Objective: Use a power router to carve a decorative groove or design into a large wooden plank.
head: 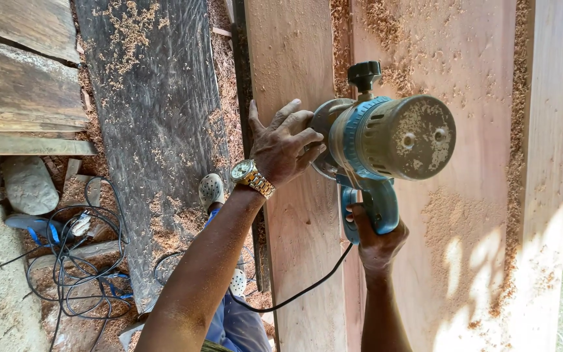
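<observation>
The left hand, with a gold and silver wristwatch on its wrist, lies flat with its fingers spread on a pale wooden plank, its fingertips touching the front guard of a blue and grey electric circular saw. The right hand is closed tight round the saw's blue rear handle. The saw sits on the plank near its right edge, beside a broad reddish board strewn with sawdust. A black power cable runs from the handle down across the plank's near end. Left of the plank, a dark weathered board lies over dusty ground with tangled black and blue cords.
</observation>
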